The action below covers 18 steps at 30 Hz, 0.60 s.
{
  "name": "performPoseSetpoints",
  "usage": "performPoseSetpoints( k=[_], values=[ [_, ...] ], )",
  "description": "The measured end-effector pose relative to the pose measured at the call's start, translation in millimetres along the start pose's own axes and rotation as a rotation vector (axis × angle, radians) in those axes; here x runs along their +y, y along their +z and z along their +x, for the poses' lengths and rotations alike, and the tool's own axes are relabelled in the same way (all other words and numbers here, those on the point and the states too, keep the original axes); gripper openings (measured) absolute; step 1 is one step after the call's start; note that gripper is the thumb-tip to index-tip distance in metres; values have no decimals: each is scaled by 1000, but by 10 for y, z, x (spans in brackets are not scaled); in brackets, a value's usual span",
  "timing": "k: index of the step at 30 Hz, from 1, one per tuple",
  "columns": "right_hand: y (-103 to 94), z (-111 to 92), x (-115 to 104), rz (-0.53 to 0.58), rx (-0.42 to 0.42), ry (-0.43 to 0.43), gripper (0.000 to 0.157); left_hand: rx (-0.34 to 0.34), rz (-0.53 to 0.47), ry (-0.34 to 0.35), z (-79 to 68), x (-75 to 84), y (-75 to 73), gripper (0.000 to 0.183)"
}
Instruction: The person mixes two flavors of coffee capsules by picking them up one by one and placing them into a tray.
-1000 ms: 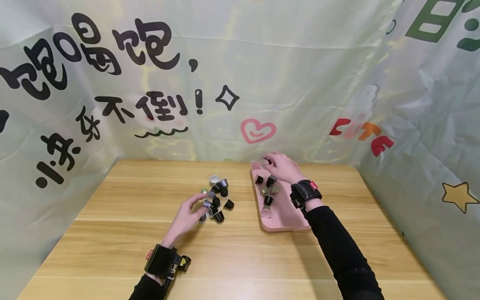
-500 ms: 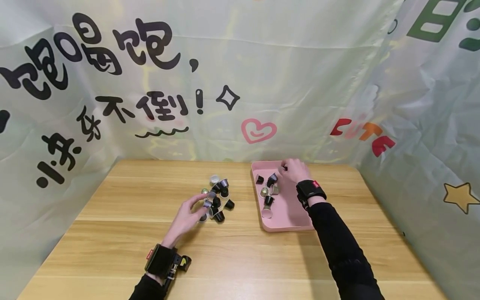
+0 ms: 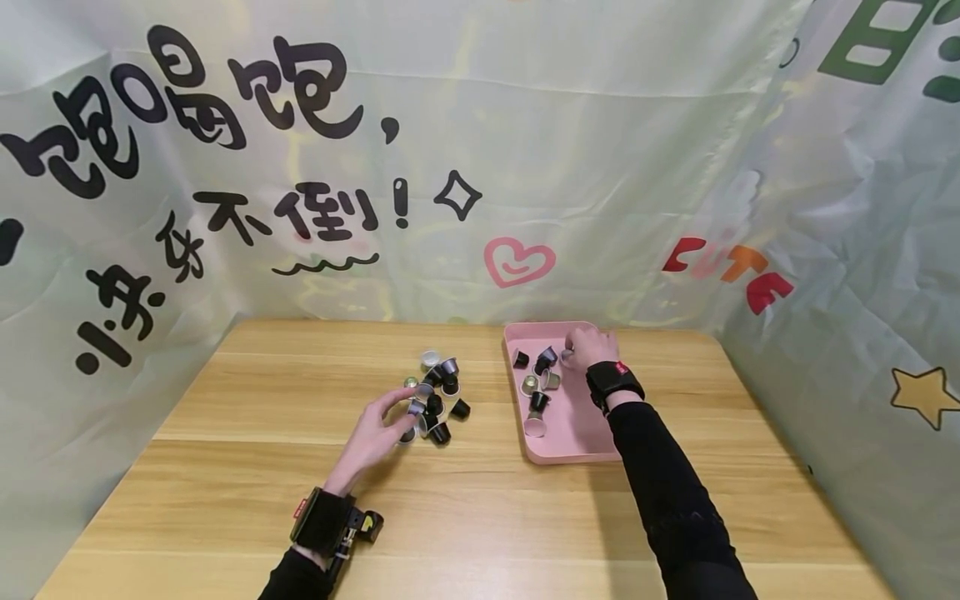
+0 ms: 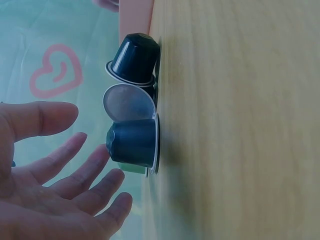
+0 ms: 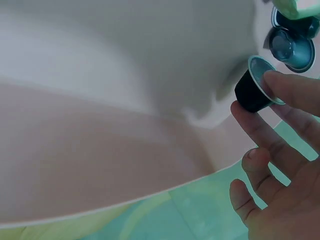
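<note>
My right hand (image 3: 591, 347) is over the far part of the pink tray (image 3: 576, 435). Between thumb and fingers it pinches a black coffee capsule (image 5: 248, 94), its pale lid tilted towards the thumb in the right wrist view. Several other capsules lie along the tray's left side, among them a black one (image 3: 538, 401) and a gold-green one (image 3: 529, 384). On the table to the left, my left hand (image 3: 375, 431) has its fingers spread loosely beside a pile of capsules. The left wrist view shows its fingertips close to a dark capsule (image 4: 134, 143), not gripping it.
The loose pile holds several capsules, with a black one (image 3: 461, 409) at its right and a pale-lidded one (image 3: 430, 359) at its back. Wooden tabletop (image 3: 480, 517) stretches between pile and tray. A printed curtain (image 3: 615, 167) hangs behind the table's far edge.
My right hand moved right from the tray's far left corner, then slightly nearer, keeping the capsule pinched. My left hand has stayed beside the pile.
</note>
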State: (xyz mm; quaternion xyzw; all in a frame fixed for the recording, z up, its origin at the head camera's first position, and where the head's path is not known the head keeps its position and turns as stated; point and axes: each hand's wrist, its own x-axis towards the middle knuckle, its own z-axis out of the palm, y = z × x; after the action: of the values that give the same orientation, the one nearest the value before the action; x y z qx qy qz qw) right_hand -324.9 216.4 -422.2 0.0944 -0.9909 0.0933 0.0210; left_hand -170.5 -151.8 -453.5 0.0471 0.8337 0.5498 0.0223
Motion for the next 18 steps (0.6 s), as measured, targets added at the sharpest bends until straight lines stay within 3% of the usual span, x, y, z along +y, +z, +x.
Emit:
performPoseSetpoints(
  k=[8, 18],
  values=[
    [9, 23, 12, -26, -54, 7, 9, -5, -6, 10, 10, 5, 7, 51],
    [-132, -133, -33, 65, -88, 60, 38, -8, 1, 13, -1, 6, 2, 51]
  ],
)
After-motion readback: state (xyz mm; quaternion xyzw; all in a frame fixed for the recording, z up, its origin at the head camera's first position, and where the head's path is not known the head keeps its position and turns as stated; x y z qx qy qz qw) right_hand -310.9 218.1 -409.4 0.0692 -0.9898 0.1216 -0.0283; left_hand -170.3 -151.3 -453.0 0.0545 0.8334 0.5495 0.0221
